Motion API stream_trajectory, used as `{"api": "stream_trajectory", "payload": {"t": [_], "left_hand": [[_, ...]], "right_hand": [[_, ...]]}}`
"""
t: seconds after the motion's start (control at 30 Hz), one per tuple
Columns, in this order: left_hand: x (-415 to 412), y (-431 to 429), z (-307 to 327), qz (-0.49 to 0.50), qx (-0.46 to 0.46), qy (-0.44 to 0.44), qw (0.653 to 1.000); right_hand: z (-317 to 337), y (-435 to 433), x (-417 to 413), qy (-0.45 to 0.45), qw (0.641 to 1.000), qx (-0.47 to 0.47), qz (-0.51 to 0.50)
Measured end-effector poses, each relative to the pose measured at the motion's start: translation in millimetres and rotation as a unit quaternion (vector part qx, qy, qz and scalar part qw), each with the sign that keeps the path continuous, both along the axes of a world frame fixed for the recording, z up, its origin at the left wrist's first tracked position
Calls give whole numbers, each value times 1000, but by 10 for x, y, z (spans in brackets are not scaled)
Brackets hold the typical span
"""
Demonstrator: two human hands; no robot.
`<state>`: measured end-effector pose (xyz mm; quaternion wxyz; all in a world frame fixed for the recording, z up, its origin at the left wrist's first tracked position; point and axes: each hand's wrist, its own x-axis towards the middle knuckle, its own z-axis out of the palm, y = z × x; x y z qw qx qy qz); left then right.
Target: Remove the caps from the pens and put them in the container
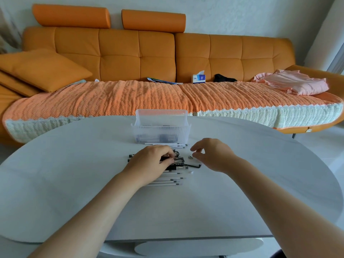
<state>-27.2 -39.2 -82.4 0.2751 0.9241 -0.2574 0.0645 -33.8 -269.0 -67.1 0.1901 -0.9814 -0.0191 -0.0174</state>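
The left hand (pixel 150 162) lay palm down on a heap of black pens (pixel 178 161), its fingers curled and pinching one of them; how many made up the heap could not be counted, since the hand covered much of it. The right hand (pixel 214 155) hovered just to the right of the heap, fingers loosely bent with thumb and forefinger apart, holding nothing that could be made out. Below its fingertips one small cap (pixel 190 156) lay on the tabletop (pixel 74 164).

Nearer the person, partly under the left wrist, a row of about six white pens (pixel 167 181) lay side by side, tips pointing right. Two or three more white pens (pixel 167 145) lay just in front of the one clear plastic container (pixel 161 131), which stood at the far edge of the tabletop with dark pieces showing through its ribbed wall.

The tabletop was pale grey and oval. Behind it ran an orange sofa (pixel 137 53) with two headrest bolsters (pixel 71 15), a woven orange cover (pixel 111 97) over the seat and a cushion (pixel 42 69) at the left. On the seat lay a booklet (pixel 163 81), one tissue box (pixel 198 78), a black cloth (pixel 223 78) and a pink garment (pixel 294 82).
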Motion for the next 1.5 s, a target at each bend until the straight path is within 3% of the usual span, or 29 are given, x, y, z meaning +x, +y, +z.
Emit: {"api": "stream_trajectory", "payload": {"t": [0.3,0.57,1.27,1.5], "left_hand": [[6,93,27,-15,-25,21,999],[16,128,46,-11,-25,14,1000],[-15,145,84,-1,-46,55,997],[-31,168,107,6,-13,12,1000]], "right_hand": [[-40,113,66,-8,1000,-21,18],[72,321,-53,-63,988,107,87],[-3,470,-87,-67,980,140,120],[21,452,-100,-47,982,145,110]]}}
